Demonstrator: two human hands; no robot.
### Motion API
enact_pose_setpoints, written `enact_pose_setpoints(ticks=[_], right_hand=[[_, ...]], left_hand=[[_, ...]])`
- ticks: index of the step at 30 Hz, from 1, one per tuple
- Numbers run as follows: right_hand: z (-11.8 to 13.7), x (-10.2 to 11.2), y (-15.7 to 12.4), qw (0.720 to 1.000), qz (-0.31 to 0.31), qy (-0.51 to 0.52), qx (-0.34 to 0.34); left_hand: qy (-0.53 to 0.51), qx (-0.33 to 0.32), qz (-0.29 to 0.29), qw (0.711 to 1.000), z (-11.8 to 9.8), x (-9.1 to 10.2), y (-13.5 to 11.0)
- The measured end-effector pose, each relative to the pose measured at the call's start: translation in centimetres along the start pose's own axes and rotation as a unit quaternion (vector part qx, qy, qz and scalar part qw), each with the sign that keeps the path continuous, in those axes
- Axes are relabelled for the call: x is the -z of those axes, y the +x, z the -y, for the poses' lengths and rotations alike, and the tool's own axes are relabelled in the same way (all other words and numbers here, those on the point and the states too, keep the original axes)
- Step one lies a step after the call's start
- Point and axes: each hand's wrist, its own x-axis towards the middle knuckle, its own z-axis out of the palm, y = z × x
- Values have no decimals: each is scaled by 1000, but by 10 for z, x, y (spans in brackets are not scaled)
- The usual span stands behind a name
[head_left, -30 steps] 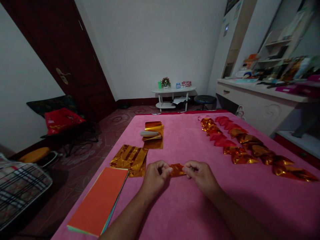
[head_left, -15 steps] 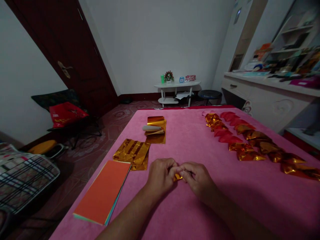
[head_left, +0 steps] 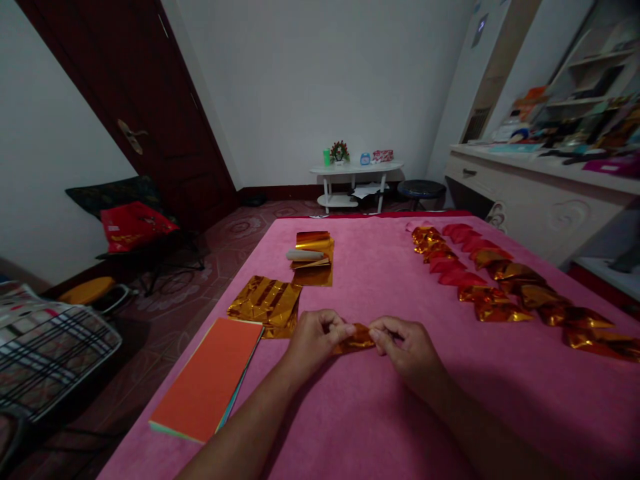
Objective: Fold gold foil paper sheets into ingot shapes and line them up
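A small folded piece of gold foil paper (head_left: 358,339) lies between my hands, just above the pink cloth. My left hand (head_left: 320,337) pinches its left side, thumb on top. At its right end, my right hand (head_left: 403,340) grips the tip between thumb and fingers. Part of the foil is hidden behind the left fingers. Left of my hands are a stack of creased gold foil sheets (head_left: 265,303) and a stack of coloured paper with orange on top (head_left: 210,377).
A second gold foil stack (head_left: 315,273) with a grey rolled piece on it lies farther back. Rows of folded gold pieces (head_left: 540,297) and red pieces (head_left: 460,272) line the right of the pink-covered table (head_left: 370,267). A dresser (head_left: 540,193) stands beyond.
My hands have moved apart, and more of the gold foil shows between them. The right hand has shifted slightly to the right. The stacks and rows stay as they were.
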Motion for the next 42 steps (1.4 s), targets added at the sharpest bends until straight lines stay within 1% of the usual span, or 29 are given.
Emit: enact_pose_setpoints(ticks=[2, 5, 7, 8, 9, 13, 15, 16, 18, 19, 22, 24, 26, 28, 30, 31, 34, 36, 38, 42], right_hand=[[-5, 5, 2, 1000, -15, 18, -17], [-10, 11, 6, 997, -46, 43, -40], [-12, 13, 8, 995, -63, 56, -46], [-12, 14, 9, 995, -66, 59, -47], [-12, 13, 9, 995, -64, 60, -45], [-10, 11, 9, 996, -50, 57, -42], [-9, 10, 8, 997, -38, 56, -39], [-9, 10, 7, 997, -30, 56, -37], [-7, 9, 6, 998, -13, 56, -30], [-6, 9, 5, 998, -4, 57, -27], [-2, 8, 5, 997, 14, 71, -32], [1, 7, 5, 995, 13, 91, -50], [4, 7, 6, 990, 2, 122, -70], [4, 8, 8, 984, -10, 157, -89], [4, 10, 9, 977, -13, 186, -106], [3, 11, 10, 974, -11, 196, -113], [1, 14, 11, 970, -6, 206, -129], [-1, 14, 12, 969, -11, 208, -134], [-3, 15, 12, 967, -17, 215, -136], [-5, 14, 13, 964, -15, 224, -143]], left_hand=[[14, 8, -12, 1000, 3, 7, 2], [27, 7, -74, 997, 2, 15, 3], [29, -9, -111, 993, -1, 18, 3], [30, -20, -113, 993, -3, 18, 2], [30, -30, -103, 994, -5, 18, 1], [36, -44, -10, 998, -8, 10, -2], [16, -36, 14, 999, -8, 5, -3], [-2, -31, 18, 999, -8, 2, -3], [-27, -24, 8, 999, -8, -1, -3], [-27, -25, -6, 999, -8, -2, -4], [3, -42, -55, 998, -9, -1, -4], [4, -34, -66, 997, -8, -1, -3], [-37, -11, -64, 997, -5, -2, -1], [-109, 3, -66, 992, -2, -2, 1], [-162, 2, -65, 985, 1, -3, 3], [-168, -4, -59, 984, 1, -2, 3], [-124, -39, -37, 991, -1, 0, 2], [-81, -67, -35, 994, -3, 1, 0], [-56, -82, -40, 994, -5, 0, 0], [-76, -81, -56, 992, -1, -3, 1]])
